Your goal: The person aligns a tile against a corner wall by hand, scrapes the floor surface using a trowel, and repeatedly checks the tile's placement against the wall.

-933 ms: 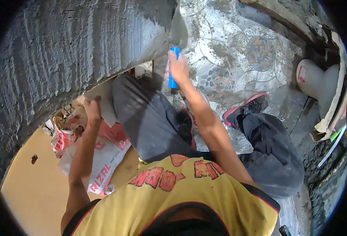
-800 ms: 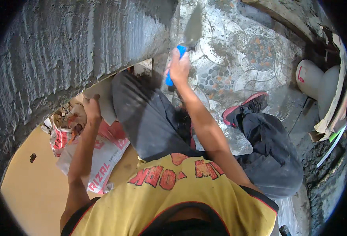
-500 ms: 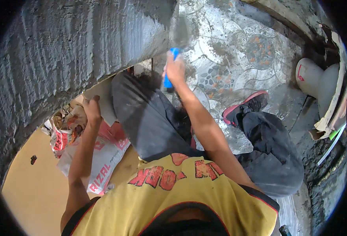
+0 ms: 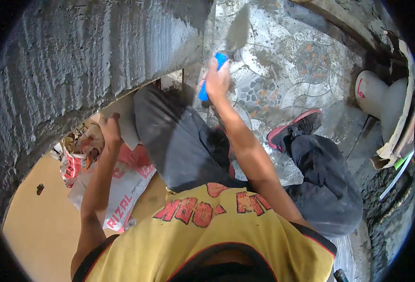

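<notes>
My right hand (image 4: 217, 81) is wrapped round the blue handle of a trowel (image 4: 239, 29). Its pointed, greyish blade extends away from me over the mortar-smeared patterned floor (image 4: 287, 61), just right of the end of the grey plastered wall (image 4: 104, 51). Whether the blade touches the floor cannot be made out. At the lower edge of that wall, my left hand (image 4: 110, 128) is closed at the edge of a pale flat board (image 4: 125, 120) beside my left knee. Its fingertips are partly hidden.
Below my left arm, a crumpled white-and-red paper sack (image 4: 127, 188) lies on a tan surface (image 4: 43, 211). White rounded containers (image 4: 371, 93) stand at the right by rough wet mortar (image 4: 391, 211). My shoe (image 4: 292, 127) rests on the floor.
My right hand has shifted slightly right and away from me. The trowel blade has swung to the right, away from the wall end. My left hand stays in place.
</notes>
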`<act>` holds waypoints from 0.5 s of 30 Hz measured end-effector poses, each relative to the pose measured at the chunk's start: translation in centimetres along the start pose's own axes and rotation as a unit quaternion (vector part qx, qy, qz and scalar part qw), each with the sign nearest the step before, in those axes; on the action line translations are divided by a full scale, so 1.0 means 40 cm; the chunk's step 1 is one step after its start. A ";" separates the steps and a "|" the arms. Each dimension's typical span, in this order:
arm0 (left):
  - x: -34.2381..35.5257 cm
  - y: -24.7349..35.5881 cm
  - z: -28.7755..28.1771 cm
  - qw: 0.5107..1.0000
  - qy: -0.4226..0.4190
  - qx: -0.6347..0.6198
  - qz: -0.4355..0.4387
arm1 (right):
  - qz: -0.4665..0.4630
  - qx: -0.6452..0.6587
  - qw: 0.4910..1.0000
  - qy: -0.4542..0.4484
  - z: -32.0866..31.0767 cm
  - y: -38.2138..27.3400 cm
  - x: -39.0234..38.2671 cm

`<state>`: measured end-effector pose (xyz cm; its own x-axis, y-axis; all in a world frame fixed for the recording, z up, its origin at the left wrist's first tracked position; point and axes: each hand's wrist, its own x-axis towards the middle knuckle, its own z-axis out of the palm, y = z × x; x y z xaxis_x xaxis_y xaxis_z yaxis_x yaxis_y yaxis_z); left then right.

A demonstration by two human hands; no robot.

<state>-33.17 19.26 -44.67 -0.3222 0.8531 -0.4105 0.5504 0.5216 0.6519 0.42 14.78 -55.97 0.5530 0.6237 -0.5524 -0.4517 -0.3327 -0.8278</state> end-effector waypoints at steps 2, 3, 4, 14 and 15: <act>0.022 -0.023 -0.006 0.998 0.030 0.051 -0.027 | 0.038 -0.053 0.995 -0.079 -0.016 0.047 0.009; 0.017 -0.011 0.002 0.998 0.030 0.050 -0.026 | 0.076 -0.105 0.979 -0.155 -0.018 0.047 0.013; 0.008 -0.001 0.012 0.999 0.023 0.042 -0.013 | 0.119 -0.059 0.981 -0.142 -0.021 0.049 0.010; 0.010 -0.010 0.006 0.998 0.055 0.036 -0.025 | 0.044 -0.046 0.995 -0.075 -0.017 -0.003 -0.016; 0.008 -0.009 0.006 0.998 0.053 0.037 -0.025 | 0.023 -0.016 0.999 -0.042 -0.021 -0.016 -0.023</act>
<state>-33.29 19.34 -45.17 -0.4280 0.8251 -0.3688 0.5864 0.5640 0.5814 0.78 13.84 -54.99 0.4715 0.6634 -0.5811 -0.4523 -0.3837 -0.8051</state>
